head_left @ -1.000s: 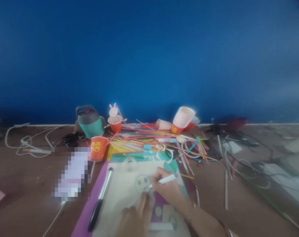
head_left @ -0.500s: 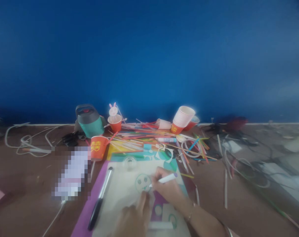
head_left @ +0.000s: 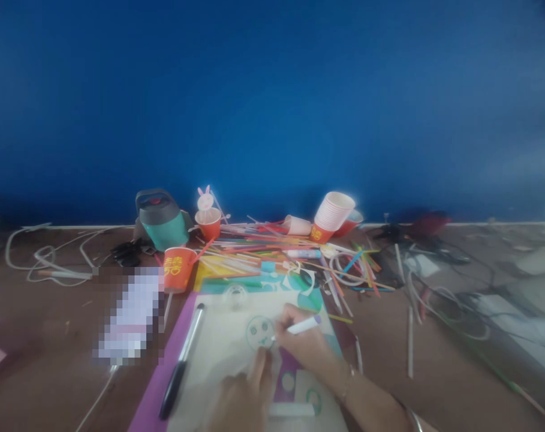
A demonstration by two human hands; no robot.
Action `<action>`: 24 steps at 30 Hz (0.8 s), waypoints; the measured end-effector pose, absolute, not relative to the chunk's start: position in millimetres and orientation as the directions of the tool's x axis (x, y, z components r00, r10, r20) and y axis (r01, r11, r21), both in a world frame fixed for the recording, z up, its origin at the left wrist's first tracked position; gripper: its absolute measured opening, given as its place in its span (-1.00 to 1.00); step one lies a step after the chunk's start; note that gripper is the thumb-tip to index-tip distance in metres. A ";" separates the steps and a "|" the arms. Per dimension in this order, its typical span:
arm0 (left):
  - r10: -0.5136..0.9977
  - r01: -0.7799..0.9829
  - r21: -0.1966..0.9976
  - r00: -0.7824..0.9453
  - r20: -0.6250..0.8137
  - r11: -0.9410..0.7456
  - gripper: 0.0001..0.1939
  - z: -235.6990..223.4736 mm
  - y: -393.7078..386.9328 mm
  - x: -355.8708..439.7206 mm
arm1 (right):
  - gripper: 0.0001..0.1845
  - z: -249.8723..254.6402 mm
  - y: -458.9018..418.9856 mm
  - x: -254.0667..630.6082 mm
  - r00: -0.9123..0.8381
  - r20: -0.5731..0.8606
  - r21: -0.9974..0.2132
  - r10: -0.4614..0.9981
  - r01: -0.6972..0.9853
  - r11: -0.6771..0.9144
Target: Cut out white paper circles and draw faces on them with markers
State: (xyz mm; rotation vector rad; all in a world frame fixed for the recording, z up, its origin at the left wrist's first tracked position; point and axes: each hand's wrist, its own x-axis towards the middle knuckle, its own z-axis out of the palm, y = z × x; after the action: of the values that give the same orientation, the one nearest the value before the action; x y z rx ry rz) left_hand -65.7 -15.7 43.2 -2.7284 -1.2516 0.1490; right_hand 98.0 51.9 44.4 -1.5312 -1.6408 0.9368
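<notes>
A small round paper face [head_left: 258,334] with a green outline, drawn eyes and a small mouth lies on a pale sheet [head_left: 222,321]. My left hand [head_left: 245,387] rests below it, a finger stretched out to press its lower edge. In my right hand [head_left: 297,330] a white marker [head_left: 304,324] with a purple end is pinched, its tip at the face's right edge. Another white marker [head_left: 292,410] lies near my left hand. A black and silver marker [head_left: 182,363] rests along the sheet's left side. My left hand is blurred, with some fingers hidden.
Behind the sheet are scattered straws and sticks [head_left: 254,245], paper scraps [head_left: 294,279] and a tape roll [head_left: 235,296]. An orange paper cup [head_left: 180,270], a rabbit-topped cup [head_left: 208,225], a stack of cups [head_left: 333,215] and a teal jug [head_left: 164,225] stand around. Cables [head_left: 50,258] lie left.
The whole view has shifted very slightly. My two hands, the marker and the paper face keep nearly the same places relative to one another.
</notes>
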 end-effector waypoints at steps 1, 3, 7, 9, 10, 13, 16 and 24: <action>0.758 0.745 -0.163 0.651 -0.035 -0.647 -0.39 43.0 -15.5 -65.9 | -0.76 44.7 52.1 98.1 -0.042 -0.009 -0.878 0.999 0.478 0.013; 0.756 0.744 -0.158 0.654 -0.029 -0.650 -0.40 41.9 -15.4 -66.5 | -0.76 45.1 52.7 98.2 -0.011 -0.044 -0.895 0.999 0.444 -0.034; 0.761 0.756 -0.130 0.648 0.006 -0.642 -0.41 38.2 -16.2 -67.6 | -0.76 45.3 52.8 98.0 -0.008 -0.042 -0.878 0.999 0.478 -0.033; 0.767 0.763 -0.122 0.641 0.011 -0.635 -0.41 36.7 -16.8 -67.7 | -0.77 45.1 52.5 97.7 -0.015 -0.040 -0.868 0.999 0.496 -0.027; 0.770 0.765 -0.123 0.638 0.010 -0.632 -0.41 36.2 -17.1 -67.6 | -0.77 44.9 52.4 97.6 -0.021 -0.035 -0.868 0.999 0.495 -0.020; 0.774 0.767 -0.131 0.633 0.002 -0.628 -0.39 35.8 -17.7 -66.9 | -0.76 43.7 52.3 97.9 -0.034 -0.020 -0.875 0.999 0.485 -0.001; 0.775 0.768 -0.125 0.632 -0.007 -0.628 -0.39 35.9 -17.7 -66.4 | -0.76 42.4 52.4 98.4 -0.036 -0.036 -0.877 0.999 0.480 -0.014; 0.767 0.762 -0.112 0.642 0.005 -0.637 -0.40 36.0 -16.4 -67.1 | -0.77 44.8 52.3 97.8 -0.038 -0.054 -0.871 0.998 0.490 -0.028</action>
State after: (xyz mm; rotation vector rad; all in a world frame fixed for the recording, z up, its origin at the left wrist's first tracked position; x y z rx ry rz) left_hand -67.1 -16.4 36.0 -2.7512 -1.2858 0.0659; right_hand 97.8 52.3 44.8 -1.5863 -1.5976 0.9931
